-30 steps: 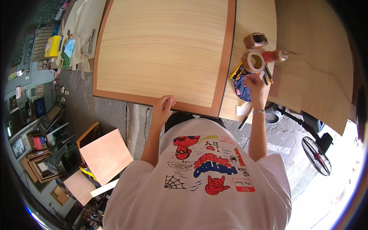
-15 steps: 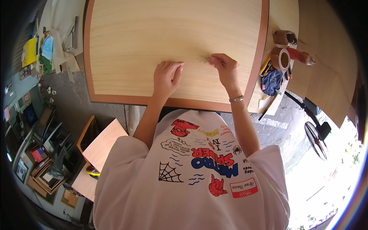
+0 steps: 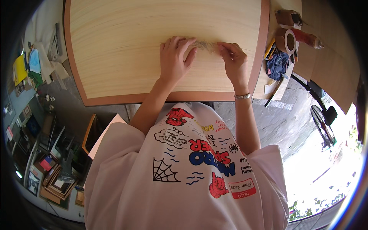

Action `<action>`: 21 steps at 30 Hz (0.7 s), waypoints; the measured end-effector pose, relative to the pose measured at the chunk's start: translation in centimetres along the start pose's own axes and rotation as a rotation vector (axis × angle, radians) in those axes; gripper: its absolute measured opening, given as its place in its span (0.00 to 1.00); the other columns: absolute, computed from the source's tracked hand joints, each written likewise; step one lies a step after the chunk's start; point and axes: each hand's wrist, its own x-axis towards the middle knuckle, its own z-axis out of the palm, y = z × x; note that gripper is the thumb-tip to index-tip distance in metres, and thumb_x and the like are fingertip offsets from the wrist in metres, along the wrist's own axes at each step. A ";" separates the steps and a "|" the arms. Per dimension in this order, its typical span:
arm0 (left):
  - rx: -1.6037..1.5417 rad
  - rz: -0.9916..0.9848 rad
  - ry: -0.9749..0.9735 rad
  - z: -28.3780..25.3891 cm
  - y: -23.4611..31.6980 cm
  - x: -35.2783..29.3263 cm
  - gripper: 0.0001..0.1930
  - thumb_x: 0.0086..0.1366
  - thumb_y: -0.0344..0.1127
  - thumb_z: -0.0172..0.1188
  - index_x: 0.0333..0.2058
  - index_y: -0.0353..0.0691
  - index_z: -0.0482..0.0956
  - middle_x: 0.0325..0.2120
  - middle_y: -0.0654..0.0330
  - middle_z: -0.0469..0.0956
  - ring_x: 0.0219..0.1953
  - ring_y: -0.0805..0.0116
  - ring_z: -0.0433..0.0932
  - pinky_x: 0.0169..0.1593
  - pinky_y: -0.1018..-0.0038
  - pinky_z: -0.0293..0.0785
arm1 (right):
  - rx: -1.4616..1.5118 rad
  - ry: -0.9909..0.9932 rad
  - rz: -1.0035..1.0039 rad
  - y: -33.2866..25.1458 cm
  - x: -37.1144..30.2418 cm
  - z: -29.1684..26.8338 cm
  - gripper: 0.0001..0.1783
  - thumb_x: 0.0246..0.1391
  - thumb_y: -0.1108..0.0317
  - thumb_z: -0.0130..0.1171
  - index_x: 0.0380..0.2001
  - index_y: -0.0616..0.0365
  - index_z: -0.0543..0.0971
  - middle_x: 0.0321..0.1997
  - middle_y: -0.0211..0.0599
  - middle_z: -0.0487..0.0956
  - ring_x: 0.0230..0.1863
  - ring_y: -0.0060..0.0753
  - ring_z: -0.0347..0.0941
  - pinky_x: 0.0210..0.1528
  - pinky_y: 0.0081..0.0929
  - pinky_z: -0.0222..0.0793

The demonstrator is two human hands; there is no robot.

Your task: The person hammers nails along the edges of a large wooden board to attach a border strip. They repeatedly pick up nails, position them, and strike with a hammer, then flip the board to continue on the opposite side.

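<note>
A thin, wispy, see-through strip with pale crinkles spans the gap between my hands, over the wooden board. Its exact kind is too faint to make out. At its right end, my right hand pinches it between thumb and fingers; a metal band circles that wrist. My left hand is at the other end, fingers bent and thumb apart from them. The left index fingertip reaches the strip's edge, and I cannot tell whether it touches.
Along the right of the board lie a tape roll, a dark blue cloth bundle, a red bottle and a brown block. A black fan stands beyond. At the far left are papers and a yellow item.
Both hands have moved farther up the board. My left hand has unfolded from a closed curl, its thumb now apart. The strip, earlier bunched at my right fingers, now stretches between the hands.
</note>
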 end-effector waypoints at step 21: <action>-0.582 -0.230 -0.163 -3.1 3.6 1.3 0.09 0.70 0.31 0.65 0.46 0.40 0.85 0.41 0.61 0.84 0.38 0.71 0.80 0.45 0.71 0.74 | 0.905 -0.278 0.267 -3.4 -4.0 -2.6 0.14 0.72 0.64 0.58 0.45 0.68 0.82 0.36 0.40 0.84 0.33 0.25 0.78 0.39 0.22 0.76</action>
